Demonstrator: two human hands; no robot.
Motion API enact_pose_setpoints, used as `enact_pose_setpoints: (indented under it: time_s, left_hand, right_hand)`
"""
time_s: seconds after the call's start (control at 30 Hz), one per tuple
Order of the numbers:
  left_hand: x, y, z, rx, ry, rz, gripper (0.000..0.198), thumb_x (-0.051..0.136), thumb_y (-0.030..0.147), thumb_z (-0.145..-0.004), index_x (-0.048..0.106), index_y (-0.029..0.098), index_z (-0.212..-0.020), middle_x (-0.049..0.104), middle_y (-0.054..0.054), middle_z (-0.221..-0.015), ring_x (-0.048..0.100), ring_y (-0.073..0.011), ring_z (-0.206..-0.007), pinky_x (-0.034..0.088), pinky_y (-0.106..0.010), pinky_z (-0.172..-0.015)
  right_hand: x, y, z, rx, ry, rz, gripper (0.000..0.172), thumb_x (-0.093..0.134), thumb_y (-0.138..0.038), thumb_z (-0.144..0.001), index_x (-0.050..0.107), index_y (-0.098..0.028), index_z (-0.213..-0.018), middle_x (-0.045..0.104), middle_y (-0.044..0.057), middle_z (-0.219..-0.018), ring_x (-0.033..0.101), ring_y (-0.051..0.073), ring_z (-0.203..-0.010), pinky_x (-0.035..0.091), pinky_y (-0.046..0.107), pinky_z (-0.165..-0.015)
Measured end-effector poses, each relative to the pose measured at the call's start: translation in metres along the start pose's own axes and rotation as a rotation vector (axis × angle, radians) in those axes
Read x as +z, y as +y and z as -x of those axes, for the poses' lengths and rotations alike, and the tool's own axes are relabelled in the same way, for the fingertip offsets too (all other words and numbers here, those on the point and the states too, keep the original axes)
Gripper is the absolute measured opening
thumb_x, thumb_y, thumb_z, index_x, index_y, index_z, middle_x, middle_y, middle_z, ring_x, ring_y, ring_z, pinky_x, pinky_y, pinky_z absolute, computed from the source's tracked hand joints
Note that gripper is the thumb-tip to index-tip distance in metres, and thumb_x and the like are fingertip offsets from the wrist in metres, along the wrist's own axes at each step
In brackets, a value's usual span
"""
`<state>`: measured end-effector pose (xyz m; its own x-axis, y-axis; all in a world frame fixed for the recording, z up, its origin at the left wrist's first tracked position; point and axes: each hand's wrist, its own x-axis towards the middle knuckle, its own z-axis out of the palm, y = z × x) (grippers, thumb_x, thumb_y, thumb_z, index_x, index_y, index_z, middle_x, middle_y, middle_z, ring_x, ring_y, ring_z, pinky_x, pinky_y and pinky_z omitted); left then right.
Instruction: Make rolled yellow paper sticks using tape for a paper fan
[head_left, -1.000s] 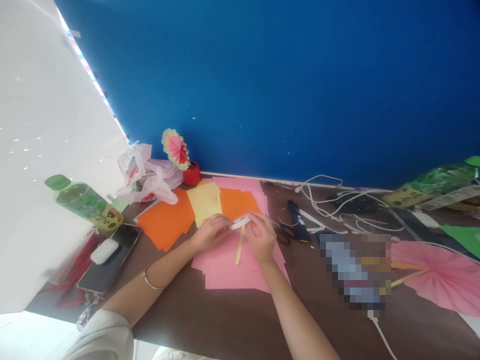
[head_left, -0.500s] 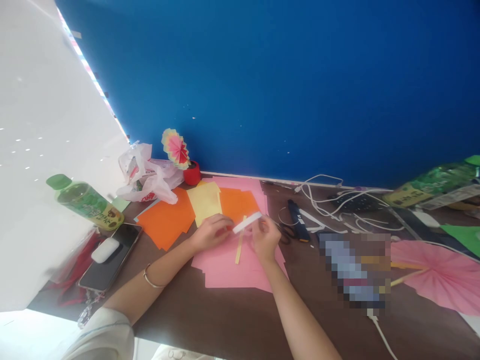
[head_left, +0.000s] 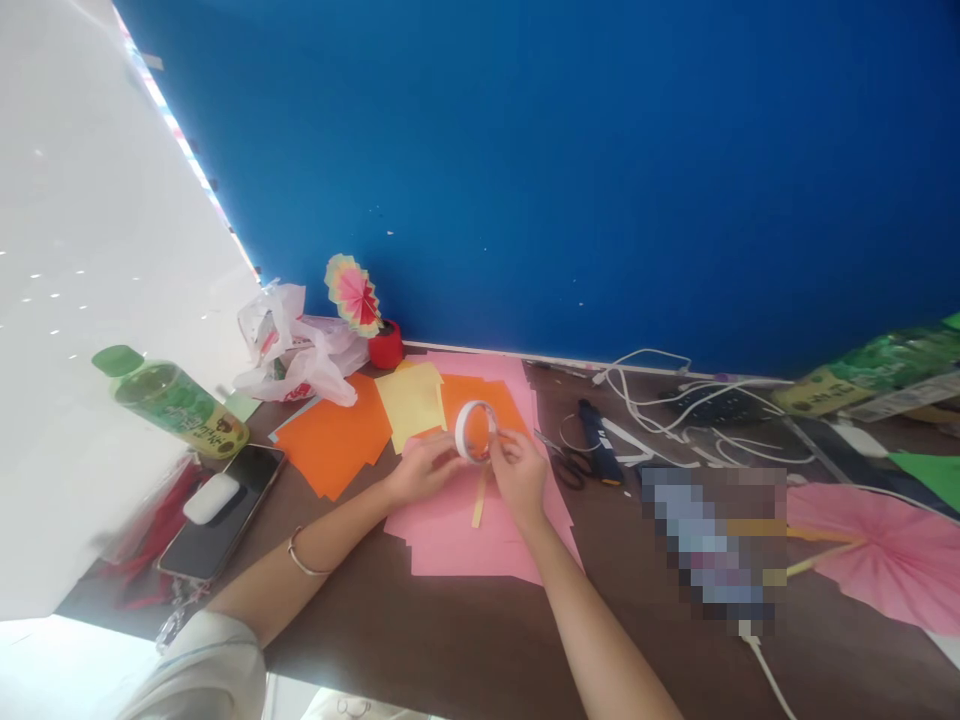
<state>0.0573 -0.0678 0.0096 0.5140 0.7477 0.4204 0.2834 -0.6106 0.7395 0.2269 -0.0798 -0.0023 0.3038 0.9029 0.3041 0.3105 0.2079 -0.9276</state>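
A white roll of tape [head_left: 462, 432] is held up over the paper, its open ring turned towards me. My right hand [head_left: 520, 475] pinches its right side between thumb and fingers. My left hand [head_left: 426, 470] has its fingertips closed against the lower left of the roll. Below the roll a narrow yellow paper strip [head_left: 478, 508] lies on the pink paper [head_left: 465, 556]. Orange sheets [head_left: 330, 440] and a pale yellow sheet [head_left: 411, 400] spread behind and to the left of my hands.
Black scissors [head_left: 571, 470] and a dark cutter [head_left: 600, 445] lie right of the paper. Further right are white cables [head_left: 622, 400] and a pink paper fan [head_left: 877, 550]. A green bottle [head_left: 180, 410] and a phone [head_left: 225, 525] are at left, a plastic bag [head_left: 300, 350] behind.
The tape roll has turned from edge-on to showing its open ring, and shifted slightly left and up. My left hand has moved slightly right, against the roll.
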Motion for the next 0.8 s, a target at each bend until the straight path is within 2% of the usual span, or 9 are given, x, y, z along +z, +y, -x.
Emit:
enact_pose_setpoints:
  time_s: [0.13,0.3,0.47,0.67,0.8]
  left_hand:
    - [0.001,0.003,0.002,-0.072,0.011,0.081,0.023,0.040,0.030,-0.092,0.057,0.018,-0.102,0.064,-0.006,-0.091,0.059,-0.0162,-0.083,0.048,-0.030,-0.076]
    - [-0.002,0.008,0.001,-0.091,0.019,0.070,0.024,0.033,0.030,-0.094,0.053,0.018,-0.095,0.059,-0.006,-0.090,0.055,-0.0176,-0.085,0.045,-0.032,-0.078]
    - [-0.004,0.007,-0.002,0.018,-0.004,-0.051,0.022,0.032,0.024,-0.092,0.053,0.018,-0.086,0.054,-0.007,-0.086,0.050,-0.0181,-0.081,0.044,-0.033,-0.075]
    - [-0.004,0.002,-0.001,0.086,-0.045,-0.158,0.021,0.033,0.016,-0.089,0.053,0.018,-0.092,0.052,-0.008,-0.089,0.049,-0.0190,-0.084,0.044,-0.034,-0.077]
    - [-0.004,-0.003,0.001,0.097,-0.096,-0.195,0.020,0.035,0.012,-0.086,0.053,0.018,-0.094,0.056,-0.008,-0.087,0.050,-0.0196,-0.084,0.045,-0.034,-0.076]
  right_hand:
    - [0.001,0.003,0.000,-0.086,-0.016,0.106,0.020,0.055,-0.035,-0.082,0.062,-0.016,-0.082,0.070,0.007,-0.069,0.067,0.021,-0.061,0.055,0.031,-0.056]
    - [-0.003,-0.003,0.000,-0.355,0.082,0.257,0.016,0.051,-0.027,-0.086,0.062,-0.017,-0.090,0.068,0.006,-0.078,0.063,0.017,-0.064,0.054,0.031,-0.060]
    - [-0.007,-0.011,0.000,-0.633,0.129,0.273,0.019,0.051,-0.018,-0.087,0.063,-0.020,-0.101,0.069,0.009,-0.091,0.065,0.021,-0.085,0.055,0.038,-0.077]
    - [-0.010,-0.006,0.000,-0.680,0.027,0.299,0.031,0.048,-0.016,-0.088,0.061,-0.023,-0.115,0.063,0.008,-0.116,0.061,0.022,-0.104,0.053,0.039,-0.090]
    - [-0.012,0.005,-0.001,-0.703,-0.026,0.289,0.036,0.048,-0.012,-0.088,0.059,-0.025,-0.120,0.065,0.006,-0.114,0.063,0.021,-0.101,0.054,0.038,-0.089]
